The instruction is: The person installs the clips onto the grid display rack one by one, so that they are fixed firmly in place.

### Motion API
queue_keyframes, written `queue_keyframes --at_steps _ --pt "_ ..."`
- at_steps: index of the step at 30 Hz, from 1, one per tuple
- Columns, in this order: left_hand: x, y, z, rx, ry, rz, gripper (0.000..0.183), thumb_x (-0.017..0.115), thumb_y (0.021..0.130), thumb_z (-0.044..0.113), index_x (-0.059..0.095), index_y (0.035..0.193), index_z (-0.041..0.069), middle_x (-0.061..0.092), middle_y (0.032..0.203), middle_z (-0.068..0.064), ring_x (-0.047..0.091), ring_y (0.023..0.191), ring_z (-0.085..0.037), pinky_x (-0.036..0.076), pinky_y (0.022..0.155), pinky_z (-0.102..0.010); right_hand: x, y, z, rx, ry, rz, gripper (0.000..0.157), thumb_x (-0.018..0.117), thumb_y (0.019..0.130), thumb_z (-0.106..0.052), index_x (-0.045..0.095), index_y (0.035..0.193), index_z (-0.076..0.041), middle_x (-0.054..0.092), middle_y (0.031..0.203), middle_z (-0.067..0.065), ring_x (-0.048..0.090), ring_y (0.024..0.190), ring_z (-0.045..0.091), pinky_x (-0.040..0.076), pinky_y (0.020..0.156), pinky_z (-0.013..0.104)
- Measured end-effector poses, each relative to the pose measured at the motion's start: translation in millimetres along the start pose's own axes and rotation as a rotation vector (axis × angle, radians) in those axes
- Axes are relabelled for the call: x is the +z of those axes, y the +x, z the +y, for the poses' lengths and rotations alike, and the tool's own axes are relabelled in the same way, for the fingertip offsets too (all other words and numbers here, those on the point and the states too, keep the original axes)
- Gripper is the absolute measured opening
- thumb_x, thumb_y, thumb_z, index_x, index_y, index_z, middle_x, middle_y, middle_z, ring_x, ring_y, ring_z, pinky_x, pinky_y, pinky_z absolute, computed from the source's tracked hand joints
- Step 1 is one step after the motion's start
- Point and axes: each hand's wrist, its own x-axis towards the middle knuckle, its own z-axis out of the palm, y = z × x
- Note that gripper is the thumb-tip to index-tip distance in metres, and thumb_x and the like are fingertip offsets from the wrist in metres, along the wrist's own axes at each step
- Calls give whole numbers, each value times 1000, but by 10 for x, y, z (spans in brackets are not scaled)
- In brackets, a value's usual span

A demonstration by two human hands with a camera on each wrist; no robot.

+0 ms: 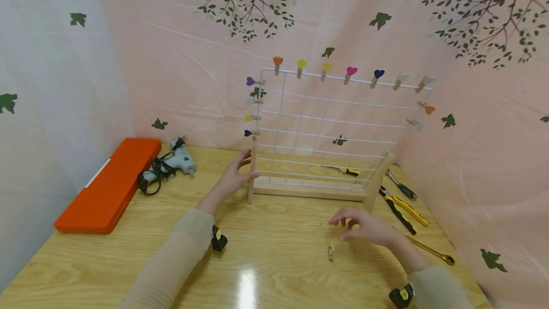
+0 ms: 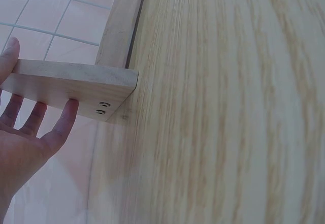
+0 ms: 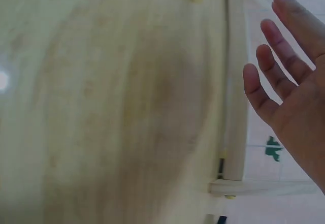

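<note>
A white wire grid rack (image 1: 317, 133) with a wooden base stands on the table, small heart-topped clothespins clipped along its top and sides. With my left hand (image 1: 233, 175) I hold the wooden left upright (image 1: 251, 175). In the left wrist view, the fingertips (image 2: 68, 113) lie against the upright's outer face and the thumb is on the opposite side. My right hand (image 1: 362, 225) hovers over the table in front of the rack, fingers loosely bent and holding nothing. Just below it lies a single small clothespin (image 1: 330, 253) with a yellowish top.
An orange case (image 1: 109, 185) lies at the left, beside a glue gun (image 1: 180, 160) with a coiled black cord. On the right are pliers (image 1: 399, 209), another dark-handled tool (image 1: 403, 186) and a gold wrench (image 1: 431, 250). A yellow-handled screwdriver (image 1: 349, 171) lies behind the grid.
</note>
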Motion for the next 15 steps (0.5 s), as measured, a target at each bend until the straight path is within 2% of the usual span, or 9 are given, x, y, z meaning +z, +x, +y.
queue_keyframes --at_steps 6,12,15 --pt "-25 -12 34 1 -6 -3 76 67 79 22 22 141 28 27 143 -4 31 128 -26 42 92 -46 159 94 140 -98 -60 -158 32 67 77 -23 62 108 -14 58 106 -1 52 96 16 42 83 29" --pt "-27 -103 242 -40 -31 -36 76 65 81 15 21 142 21 26 144 -8 27 130 -29 39 94 -49 190 155 165 -124 -119 -207 26 67 77 -28 66 101 -18 58 101 -3 50 95 11 39 84 27" --pt "-30 -87 212 -49 -34 -35 76 66 81 18 21 142 23 26 144 -6 26 131 -28 38 95 -49 189 178 158 -136 -126 -215 21 67 77 -27 67 96 -19 58 98 -2 50 92 11 40 82 26"
